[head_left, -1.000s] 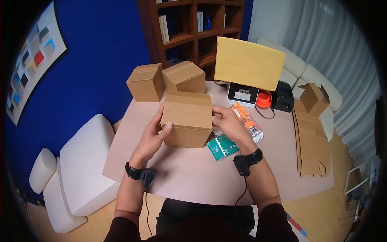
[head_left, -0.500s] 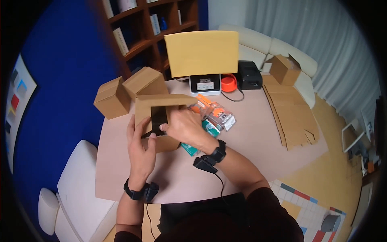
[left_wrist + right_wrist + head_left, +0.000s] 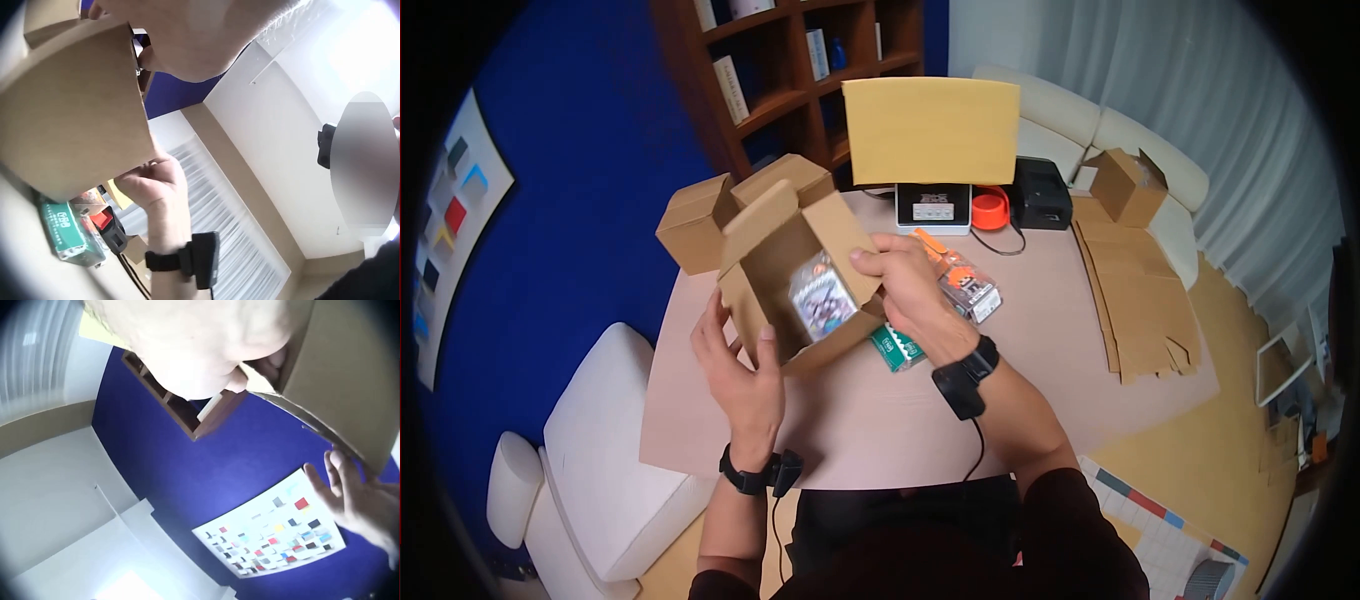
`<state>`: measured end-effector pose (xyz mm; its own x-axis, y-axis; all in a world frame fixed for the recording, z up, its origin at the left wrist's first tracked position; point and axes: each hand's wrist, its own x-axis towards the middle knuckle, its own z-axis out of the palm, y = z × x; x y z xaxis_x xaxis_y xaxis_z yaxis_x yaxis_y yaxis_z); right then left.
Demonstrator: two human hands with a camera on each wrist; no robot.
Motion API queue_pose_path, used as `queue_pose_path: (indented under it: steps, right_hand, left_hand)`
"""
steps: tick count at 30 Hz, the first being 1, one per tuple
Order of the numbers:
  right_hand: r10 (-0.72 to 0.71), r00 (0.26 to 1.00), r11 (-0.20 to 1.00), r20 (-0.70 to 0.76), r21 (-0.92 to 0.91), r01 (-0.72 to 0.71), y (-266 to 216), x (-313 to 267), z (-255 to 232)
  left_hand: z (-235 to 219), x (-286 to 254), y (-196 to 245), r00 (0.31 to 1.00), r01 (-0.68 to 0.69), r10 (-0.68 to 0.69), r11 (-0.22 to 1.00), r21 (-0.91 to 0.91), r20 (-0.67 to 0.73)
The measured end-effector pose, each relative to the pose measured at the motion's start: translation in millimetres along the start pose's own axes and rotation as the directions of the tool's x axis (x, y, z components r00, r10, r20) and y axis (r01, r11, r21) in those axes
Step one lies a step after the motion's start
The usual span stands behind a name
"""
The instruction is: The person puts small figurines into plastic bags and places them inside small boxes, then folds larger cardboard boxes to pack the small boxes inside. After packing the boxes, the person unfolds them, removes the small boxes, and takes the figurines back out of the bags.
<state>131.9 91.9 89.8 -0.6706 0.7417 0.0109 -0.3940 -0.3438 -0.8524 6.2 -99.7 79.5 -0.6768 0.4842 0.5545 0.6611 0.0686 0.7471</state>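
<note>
A cardboard box [image 3: 800, 290] is tilted with its open top toward the head view, flaps spread. Inside lies a small clear-wrapped pack [image 3: 824, 306] with a colourful printed picture. My right hand [image 3: 912, 290] grips the right flap and wall, thumb on the flap's inner face. On the other side, my left hand [image 3: 742, 385] rests its fairly straight fingers against the box's left side, thumb near the front corner; the right wrist view shows those fingers [image 3: 340, 472] extended beside the cardboard. Just right of the box are a green package [image 3: 897, 347] and an orange-and-clear package [image 3: 968, 285].
Two cardboard boxes [image 3: 692, 222] stand at the back left of the table [image 3: 1010, 400]. Behind the packages are a yellow panel [image 3: 930, 130], a white-and-black device [image 3: 933, 208], a red round object [image 3: 990, 208] and a black device [image 3: 1042, 192]. Flattened cardboard [image 3: 1138, 295] lies right.
The box, closed on top a second ago, is now opened and tilted toward me, showing the pack inside. The right hand has moved from inside the box to its right flap.
</note>
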Motion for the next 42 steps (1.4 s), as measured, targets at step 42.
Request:
queue_pose_path:
  steps: [42]
  right_hand:
    - [-0.464, 0.201, -0.554, 0.863, -0.460, 0.694, -42.1, -89.3, -17.5]
  left_hand:
    - [132.7, 84.1, -5.3, 0.587, 0.765, -0.067, 0.372, -0.526, 0.807]
